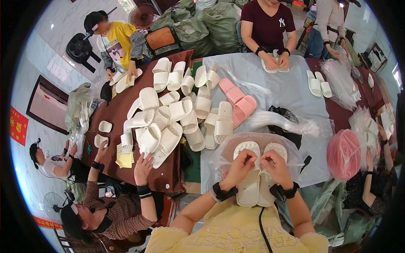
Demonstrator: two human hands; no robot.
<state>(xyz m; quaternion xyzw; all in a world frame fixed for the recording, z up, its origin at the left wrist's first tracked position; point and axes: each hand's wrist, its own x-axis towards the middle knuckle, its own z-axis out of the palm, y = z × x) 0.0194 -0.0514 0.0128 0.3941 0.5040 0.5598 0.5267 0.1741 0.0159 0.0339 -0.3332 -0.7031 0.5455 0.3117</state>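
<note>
A pair of cream slippers lies in front of me at the table's near edge, side by side with the toes toward me. My left hand is over the left slipper, its thumb and fingertips pinched together. Facing it, my right hand is closed in a like pinch above the right slipper. The fingertips of both hands nearly meet between the two slippers; anything in them is too fine to make out. Under the slippers' far ends lies a clear plastic bag.
Many cream slippers are heaped to the left, beside a pink pair. A bundle of thin white strands lies on black plastic ahead. At right is a pink plastic roll. Co-workers handle slippers around the table.
</note>
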